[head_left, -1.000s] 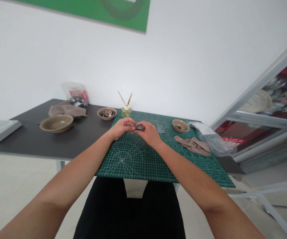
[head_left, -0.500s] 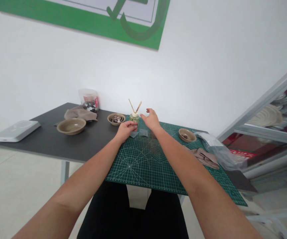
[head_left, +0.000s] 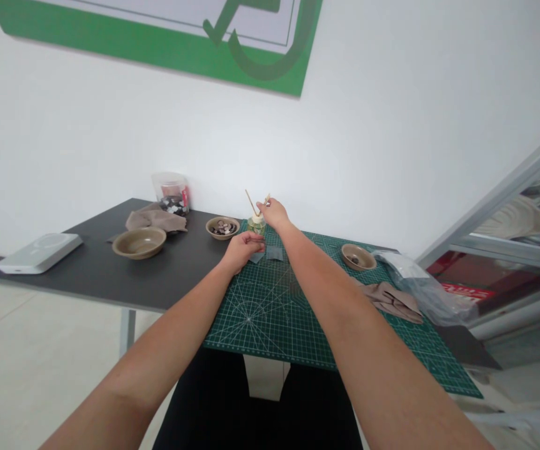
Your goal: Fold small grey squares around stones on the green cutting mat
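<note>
At the back of the green cutting mat (head_left: 270, 325) stands a small glass jar (head_left: 255, 224) of yellowish-green contents, with two thin wooden sticks rising from it. My right hand (head_left: 274, 214) is closed with its fingertips around the right-hand stick (head_left: 267, 199); the left-hand stick (head_left: 250, 201) leans free. In front of the jar, my left hand (head_left: 245, 249) is closed in a pinch, and whatever is between its fingers is too small to make out. Small greyish translucent squares (head_left: 274, 253) lie on the mat beside this hand.
Left of the jar sits a bowl (head_left: 223, 229) of small dark discs. Farther left are another bowl (head_left: 139, 242), a brown cloth (head_left: 155, 217), a clear tub (head_left: 171, 190) and a white flat device (head_left: 40, 252). On the right: a bowl (head_left: 358, 257), a cloth (head_left: 389, 301), a plastic bag (head_left: 420, 287).
My right hand has moved from beside the jar up to the right-hand stick and closed on it. My left hand stays pinched in front of the jar. The view has shifted slightly.
</note>
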`<move>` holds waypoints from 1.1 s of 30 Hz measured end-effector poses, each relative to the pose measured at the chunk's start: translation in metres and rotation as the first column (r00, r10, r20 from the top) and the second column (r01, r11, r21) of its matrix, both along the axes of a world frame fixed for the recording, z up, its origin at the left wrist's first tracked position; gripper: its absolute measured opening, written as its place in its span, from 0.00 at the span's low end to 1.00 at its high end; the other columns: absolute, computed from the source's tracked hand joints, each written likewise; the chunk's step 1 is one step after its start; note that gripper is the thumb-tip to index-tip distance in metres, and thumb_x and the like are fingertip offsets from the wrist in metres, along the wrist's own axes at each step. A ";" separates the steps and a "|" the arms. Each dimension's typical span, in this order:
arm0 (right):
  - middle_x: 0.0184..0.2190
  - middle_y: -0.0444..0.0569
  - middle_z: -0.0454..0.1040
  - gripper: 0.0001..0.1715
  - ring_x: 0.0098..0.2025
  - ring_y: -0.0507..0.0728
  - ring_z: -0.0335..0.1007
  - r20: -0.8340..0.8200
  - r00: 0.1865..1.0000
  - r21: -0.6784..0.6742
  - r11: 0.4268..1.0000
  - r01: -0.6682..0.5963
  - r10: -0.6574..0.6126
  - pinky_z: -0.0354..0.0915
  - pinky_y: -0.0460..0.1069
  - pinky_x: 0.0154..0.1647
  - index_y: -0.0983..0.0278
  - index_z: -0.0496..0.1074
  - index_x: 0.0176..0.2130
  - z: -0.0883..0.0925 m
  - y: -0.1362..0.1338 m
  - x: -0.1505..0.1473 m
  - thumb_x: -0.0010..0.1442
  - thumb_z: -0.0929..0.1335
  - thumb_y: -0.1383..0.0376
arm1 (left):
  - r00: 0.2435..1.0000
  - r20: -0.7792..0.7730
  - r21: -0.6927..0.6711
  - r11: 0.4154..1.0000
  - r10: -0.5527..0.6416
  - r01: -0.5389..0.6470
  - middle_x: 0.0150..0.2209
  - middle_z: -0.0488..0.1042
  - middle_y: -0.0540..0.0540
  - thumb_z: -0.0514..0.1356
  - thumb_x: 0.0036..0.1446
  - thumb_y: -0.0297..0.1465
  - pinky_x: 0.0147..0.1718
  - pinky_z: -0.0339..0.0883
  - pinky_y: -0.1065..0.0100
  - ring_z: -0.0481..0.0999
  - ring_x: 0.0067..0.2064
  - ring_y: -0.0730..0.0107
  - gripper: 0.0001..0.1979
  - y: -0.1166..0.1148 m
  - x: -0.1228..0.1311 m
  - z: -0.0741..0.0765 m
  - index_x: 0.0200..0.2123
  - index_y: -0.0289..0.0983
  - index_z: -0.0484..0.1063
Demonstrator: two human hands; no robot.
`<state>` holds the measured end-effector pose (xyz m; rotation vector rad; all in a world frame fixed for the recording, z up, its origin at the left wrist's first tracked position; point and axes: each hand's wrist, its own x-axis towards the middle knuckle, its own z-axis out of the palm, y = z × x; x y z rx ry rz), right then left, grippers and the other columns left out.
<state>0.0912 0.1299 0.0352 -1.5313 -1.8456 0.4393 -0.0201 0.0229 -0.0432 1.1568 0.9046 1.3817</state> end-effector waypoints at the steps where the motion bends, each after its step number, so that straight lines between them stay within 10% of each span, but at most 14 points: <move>1: 0.54 0.61 0.76 0.25 0.56 0.62 0.72 0.016 1.000 -0.003 1.000 0.001 -0.001 0.63 0.53 0.57 0.68 0.72 0.53 -0.001 0.001 -0.001 0.65 0.67 0.54 | 0.999 -0.043 -0.010 1.000 0.003 -0.003 0.26 0.77 0.51 0.71 0.38 0.26 0.37 0.73 0.64 0.76 0.28 0.71 0.15 0.000 0.000 0.000 0.33 0.33 0.75; 33: 0.38 0.52 0.82 0.12 0.42 0.55 0.78 0.167 0.986 -0.017 1.000 -0.024 0.027 0.66 0.46 0.45 0.65 0.80 0.41 0.014 -0.003 0.006 0.63 0.70 0.60 | 0.945 -0.321 0.040 0.997 -0.056 0.073 0.23 0.76 0.50 0.69 0.44 0.30 0.26 0.65 0.71 0.74 0.25 0.73 0.11 -0.004 0.002 0.002 0.33 0.33 0.76</move>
